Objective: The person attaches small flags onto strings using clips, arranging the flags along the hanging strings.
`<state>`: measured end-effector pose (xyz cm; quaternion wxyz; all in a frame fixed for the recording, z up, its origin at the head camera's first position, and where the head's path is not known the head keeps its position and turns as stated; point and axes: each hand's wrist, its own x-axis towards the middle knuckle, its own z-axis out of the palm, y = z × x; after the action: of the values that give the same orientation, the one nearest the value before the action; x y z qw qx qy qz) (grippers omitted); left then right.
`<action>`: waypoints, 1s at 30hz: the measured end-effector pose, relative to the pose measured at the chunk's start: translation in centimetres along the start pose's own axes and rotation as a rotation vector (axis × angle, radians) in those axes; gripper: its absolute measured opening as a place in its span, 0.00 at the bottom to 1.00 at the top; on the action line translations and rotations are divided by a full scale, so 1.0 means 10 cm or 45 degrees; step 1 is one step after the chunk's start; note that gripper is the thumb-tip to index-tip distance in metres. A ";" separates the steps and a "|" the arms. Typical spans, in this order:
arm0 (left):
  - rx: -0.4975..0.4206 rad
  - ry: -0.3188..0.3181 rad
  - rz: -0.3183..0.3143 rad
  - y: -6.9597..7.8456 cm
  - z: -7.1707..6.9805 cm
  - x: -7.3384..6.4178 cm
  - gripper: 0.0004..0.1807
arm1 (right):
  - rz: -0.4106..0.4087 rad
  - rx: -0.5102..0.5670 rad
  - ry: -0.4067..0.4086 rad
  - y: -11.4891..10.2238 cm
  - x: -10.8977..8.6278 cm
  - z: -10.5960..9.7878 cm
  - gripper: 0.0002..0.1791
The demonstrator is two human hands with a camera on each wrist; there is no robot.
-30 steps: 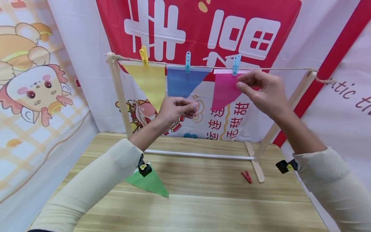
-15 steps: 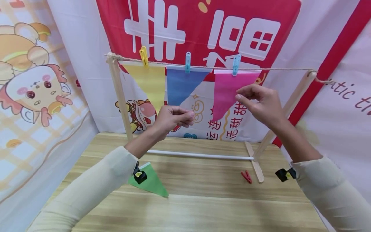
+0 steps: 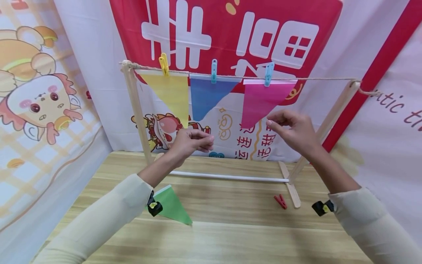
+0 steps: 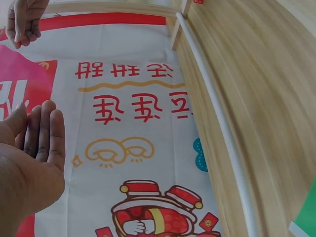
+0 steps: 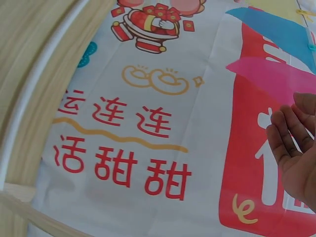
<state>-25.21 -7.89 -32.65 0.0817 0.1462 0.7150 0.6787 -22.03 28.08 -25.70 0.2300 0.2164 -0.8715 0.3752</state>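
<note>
A string (image 3: 323, 78) runs between two wooden posts, with a yellow pennant (image 3: 173, 91), a blue pennant (image 3: 211, 95) and a pink pennant (image 3: 260, 101) hanging from it. A yellow clothespin (image 3: 164, 64) and two blue ones, including the blue clothespin (image 3: 269, 74) over the pink pennant, clip them on. My right hand (image 3: 296, 130) is in the air just below and right of the pink pennant, fingers loosely bent around nothing. Below the blue pennant, my left hand (image 3: 189, 145) hovers with relaxed fingers and nothing in them; in the left wrist view its palm (image 4: 34, 173) shows bare.
On the wooden table (image 3: 230, 234) lie a green pennant (image 3: 173, 205), partly behind the left wrist, and a red clothespin (image 3: 280, 201) near the right foot (image 3: 291, 190) of the frame. A white rod (image 3: 227, 177) joins the posts low down. A printed cloth hangs behind.
My right hand has come away from the pink pennant's upper edge and sunk downward. My left hand has drifted down and left. The pink pennant swung slightly and stays clipped.
</note>
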 end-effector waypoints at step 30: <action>0.044 0.068 -0.166 -0.45 -0.31 -0.11 0.15 | 0.194 0.010 -0.170 0.40 -0.39 0.24 0.11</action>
<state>-25.61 -11.35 -36.99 0.1041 0.0823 0.7366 0.6631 -21.71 29.52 -31.60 0.1414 0.1749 -0.8973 0.3797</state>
